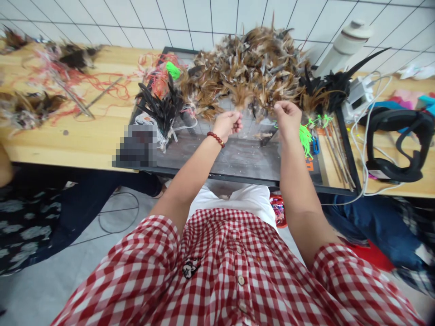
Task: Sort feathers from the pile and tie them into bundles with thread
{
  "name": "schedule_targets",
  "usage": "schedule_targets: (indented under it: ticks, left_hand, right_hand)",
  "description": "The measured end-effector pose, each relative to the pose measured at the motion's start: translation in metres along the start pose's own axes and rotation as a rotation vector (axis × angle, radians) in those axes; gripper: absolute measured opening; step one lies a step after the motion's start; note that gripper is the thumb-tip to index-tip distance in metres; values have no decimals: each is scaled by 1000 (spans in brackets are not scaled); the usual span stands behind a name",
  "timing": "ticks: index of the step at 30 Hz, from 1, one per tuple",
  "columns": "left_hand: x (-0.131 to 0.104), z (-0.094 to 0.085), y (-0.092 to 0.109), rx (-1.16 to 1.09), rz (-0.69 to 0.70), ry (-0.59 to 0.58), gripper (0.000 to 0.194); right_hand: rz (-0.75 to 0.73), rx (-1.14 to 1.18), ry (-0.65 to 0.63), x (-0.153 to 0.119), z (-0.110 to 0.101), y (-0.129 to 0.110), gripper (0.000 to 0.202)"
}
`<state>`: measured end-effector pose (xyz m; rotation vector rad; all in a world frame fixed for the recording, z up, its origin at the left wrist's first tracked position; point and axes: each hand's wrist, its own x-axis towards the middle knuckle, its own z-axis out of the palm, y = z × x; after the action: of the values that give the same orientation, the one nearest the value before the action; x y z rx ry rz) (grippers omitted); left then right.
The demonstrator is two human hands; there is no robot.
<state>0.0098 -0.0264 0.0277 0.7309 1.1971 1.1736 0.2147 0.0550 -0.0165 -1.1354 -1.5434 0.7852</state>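
A large heap of brown and grey feathers [251, 68] covers the back of a black-framed tray [244, 165]. At the heap's front edge my left hand [229, 124], with a beaded bracelet at the wrist, has its fingers pinched together; a brown feather tuft [240, 96] shows just beyond its fingertips. My right hand [288, 118] is closed in a pinch to the right, apart from the left one, and what it holds is too small to make out. Green strings [306, 138] lie beside my right wrist. Black feathers [163, 106] stand at the tray's left side.
Thin sticks [336, 149] lie at the tray's right end. Beyond are a white bottle [346, 45], a white charger with cables [358, 97] and a black headset [401, 140]. Red strings [105, 86] and feather bunches [27, 108] lie left. People sit at both sides.
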Motion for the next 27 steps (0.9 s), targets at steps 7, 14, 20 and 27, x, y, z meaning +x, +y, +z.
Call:
schedule_targets:
  ticks: [7, 14, 20, 27]
  left_hand:
    - [6, -4, -1, -110, -15, 8, 18]
    - [5, -3, 0, -107, 26, 50, 17]
    - [15, -3, -7, 25, 153, 140, 17]
    - [20, -3, -17, 307, 312, 42, 12]
  right_hand:
    - [74, -602, 61, -18, 16, 6, 30]
    - [-60, -646, -295, -20, 22, -11, 16]
    - [-239, -747, -351, -35, 18, -38, 21]
    - [-133, -836, -334, -46, 28, -50, 19]
